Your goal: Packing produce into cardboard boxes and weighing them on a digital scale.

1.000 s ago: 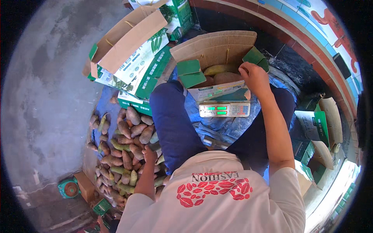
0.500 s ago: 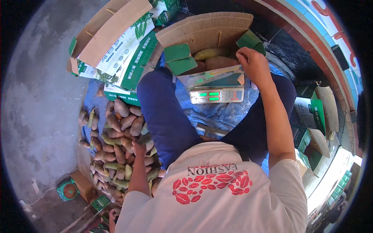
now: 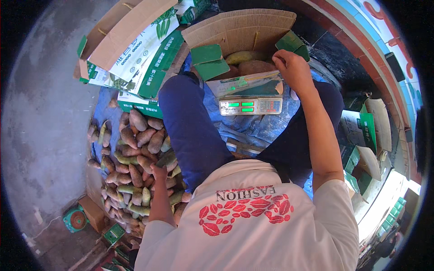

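My left hand [image 3: 158, 171] is closed around a dark green tuber [image 3: 167, 160], at the upper part of a heap of brown and green tubers [image 3: 135, 174] beside my left leg. In front of me, an open cardboard carton [image 3: 239, 29] holds a few large tubers [image 3: 255, 67]. My right hand [image 3: 293, 71] is at the carton's right front corner, fingers curled together; whatever lies under the fingertips is hidden. The carton rests on a scale whose silver panel [image 3: 251, 106] with lit green displays faces me.
More cartons [image 3: 153, 67] stand at the far left, and open ones [image 3: 361, 131] at the right. A blue sheet [image 3: 244, 128] lies between my legs [image 3: 192, 131]. At the lower left are a round green device [image 3: 77, 219] and a brown box [image 3: 92, 212]. A tiled wall [image 3: 357, 49] bounds the right.
My left hand has moved slightly up and left along the heap and now has a dark green tuber in it. My right hand stays at the carton's corner. The whole view has shifted slightly.
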A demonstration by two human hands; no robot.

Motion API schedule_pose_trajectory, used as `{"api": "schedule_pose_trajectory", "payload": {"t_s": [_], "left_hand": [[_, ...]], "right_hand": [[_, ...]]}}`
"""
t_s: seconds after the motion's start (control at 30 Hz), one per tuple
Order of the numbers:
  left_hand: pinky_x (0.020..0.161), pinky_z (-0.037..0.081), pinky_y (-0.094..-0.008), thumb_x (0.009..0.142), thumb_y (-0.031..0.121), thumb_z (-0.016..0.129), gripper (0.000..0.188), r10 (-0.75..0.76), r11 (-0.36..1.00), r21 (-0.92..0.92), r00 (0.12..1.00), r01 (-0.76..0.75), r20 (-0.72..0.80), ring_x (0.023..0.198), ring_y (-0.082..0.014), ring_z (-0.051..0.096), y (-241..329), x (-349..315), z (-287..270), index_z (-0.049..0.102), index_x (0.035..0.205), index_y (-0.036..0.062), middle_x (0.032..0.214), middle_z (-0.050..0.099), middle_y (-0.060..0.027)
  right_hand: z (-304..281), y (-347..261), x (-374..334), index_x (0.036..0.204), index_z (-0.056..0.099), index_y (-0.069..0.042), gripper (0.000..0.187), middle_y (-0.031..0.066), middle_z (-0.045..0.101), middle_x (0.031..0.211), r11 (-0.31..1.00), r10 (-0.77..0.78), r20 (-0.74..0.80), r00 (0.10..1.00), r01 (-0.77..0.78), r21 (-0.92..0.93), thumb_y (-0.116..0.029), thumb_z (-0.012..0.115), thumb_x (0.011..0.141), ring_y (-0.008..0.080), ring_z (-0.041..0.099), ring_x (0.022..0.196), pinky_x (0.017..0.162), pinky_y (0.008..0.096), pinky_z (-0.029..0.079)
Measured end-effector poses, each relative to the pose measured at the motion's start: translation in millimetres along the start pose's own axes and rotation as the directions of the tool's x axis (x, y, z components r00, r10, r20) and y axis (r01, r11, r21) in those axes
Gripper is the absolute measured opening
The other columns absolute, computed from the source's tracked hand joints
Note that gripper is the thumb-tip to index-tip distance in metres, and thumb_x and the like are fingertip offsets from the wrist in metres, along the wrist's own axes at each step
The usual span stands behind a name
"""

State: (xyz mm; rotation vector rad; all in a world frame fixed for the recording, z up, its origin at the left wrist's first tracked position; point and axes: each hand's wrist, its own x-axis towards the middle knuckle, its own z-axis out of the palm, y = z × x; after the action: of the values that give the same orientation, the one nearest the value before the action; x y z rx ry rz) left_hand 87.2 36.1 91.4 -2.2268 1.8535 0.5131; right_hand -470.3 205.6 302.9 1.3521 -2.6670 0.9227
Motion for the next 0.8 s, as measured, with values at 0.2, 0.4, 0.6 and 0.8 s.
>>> {"api": "schedule_pose_trajectory", "payload": {"t_s": [0.2,0.4,0.6,0.8], "left_hand": [[0.087,0.044,-0.0434,0.069,0.024,0.072,0.072,0.063,0.998,0.011,0.998,-0.063,0.006,0.105,-0.0398,0.051,-3.1,-11.3,-1.8,0.029,0.125,0.0107,0.117,0.047,-0.0264],[0.091,0.043,-0.0414,0.066,0.021,0.072,0.067,0.050,0.998,-0.032,0.996,-0.048,0.073,0.104,-0.0383,0.053,-37.9,15.9,19.2,0.039,0.124,0.0095,0.114,0.052,-0.0213],[0.092,0.041,-0.0431,0.066,0.021,0.068,0.066,0.056,0.998,0.041,0.998,-0.055,-0.005,0.110,-0.0377,0.049,-34.0,12.2,35.3,0.041,0.125,0.0112,0.118,0.049,-0.0223],[0.094,0.038,-0.0442,0.067,0.028,0.071,0.074,0.023,0.990,0.137,1.000,-0.024,0.012,0.113,-0.0395,0.044,-16.6,-3.2,25.3,0.035,0.130,0.0154,0.123,0.042,-0.0233]], "right_hand": [[-2.9,-0.4,-1.0,0.084,0.062,-0.007,0.015,0.0133,0.063,0.081,1.000,-0.018,-0.013,1.000,0.018,-0.003,-0.022,0.057,0.081,0.0335,0.061,0.077,0.066,0.0427,0.048],[-10.9,-1.1,-3.1,0.085,0.062,-0.007,0.016,0.0134,0.063,0.083,0.998,-0.052,-0.048,0.998,0.054,0.044,-0.021,0.056,0.082,0.0338,0.061,0.077,0.066,0.0422,0.048],[-20.7,4.1,-6.9,0.086,0.062,-0.007,0.015,0.0129,0.063,0.084,0.998,-0.028,-0.062,0.998,0.032,0.058,-0.021,0.056,0.082,0.0334,0.061,0.077,0.066,0.0420,0.048],[-18.0,9.1,-9.7,0.085,0.063,-0.006,0.012,0.0118,0.063,0.082,0.997,-0.056,-0.122,0.991,0.061,0.037,-0.016,0.058,0.080,0.0306,0.061,0.076,0.065,0.0386,0.048]]}}
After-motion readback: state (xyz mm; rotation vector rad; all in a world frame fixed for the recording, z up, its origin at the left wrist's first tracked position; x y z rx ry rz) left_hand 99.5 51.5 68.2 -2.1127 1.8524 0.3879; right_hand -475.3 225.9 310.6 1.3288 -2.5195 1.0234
